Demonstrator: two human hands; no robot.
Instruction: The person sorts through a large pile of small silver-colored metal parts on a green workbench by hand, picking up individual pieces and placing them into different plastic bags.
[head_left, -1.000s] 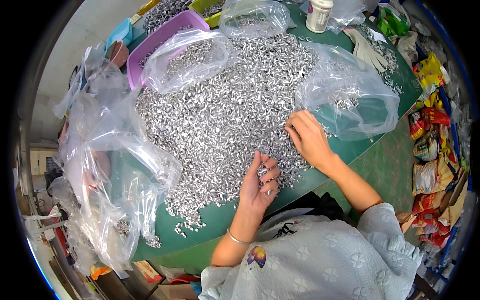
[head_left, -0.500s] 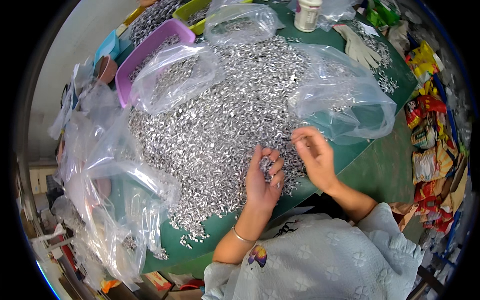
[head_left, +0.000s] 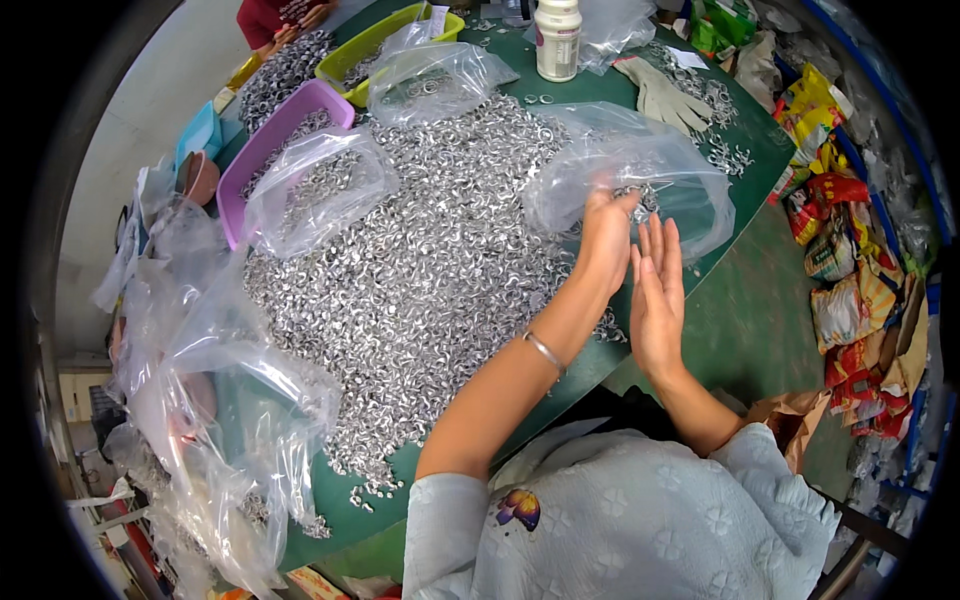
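Observation:
A big heap of small silvery metal pieces (head_left: 420, 270) covers the green table (head_left: 740, 320). My left hand (head_left: 605, 235) reaches across to the mouth of a clear plastic bag (head_left: 640, 165) at the heap's right side. Its fingers are curled down over a handful of the pieces, with the back of the hand towards me. My right hand (head_left: 655, 295) hovers just right of it, flat and open with fingers pointing away, holding nothing. A thin bracelet sits on my left wrist.
More clear bags lie on the heap (head_left: 315, 190) and at the left (head_left: 230, 370). A purple tray (head_left: 285, 115), a yellow-green tray (head_left: 375, 40), a white bottle (head_left: 557, 38) and a white glove (head_left: 665, 95) stand further back. Snack packets (head_left: 850, 260) pile up on the right. Another person's hands are at the top.
My left hand has left the near edge of the heap and moved right and away to the bag's mouth. My right hand has lifted off the pieces and turned flat beside it.

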